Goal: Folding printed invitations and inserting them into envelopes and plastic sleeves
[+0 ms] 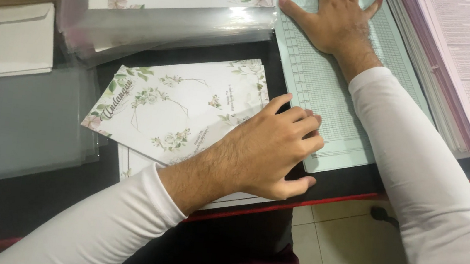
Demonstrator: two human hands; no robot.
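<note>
Floral card lies tilted on the dark desk, atop another sheet. My left hand rests curled, fingers bent, on its right edge, gripping nothing. Just beyond, pale green ledger sheet; my right hand lies flat, fingers spread, pressing it. Clear plastic sleeves farther left.
</note>
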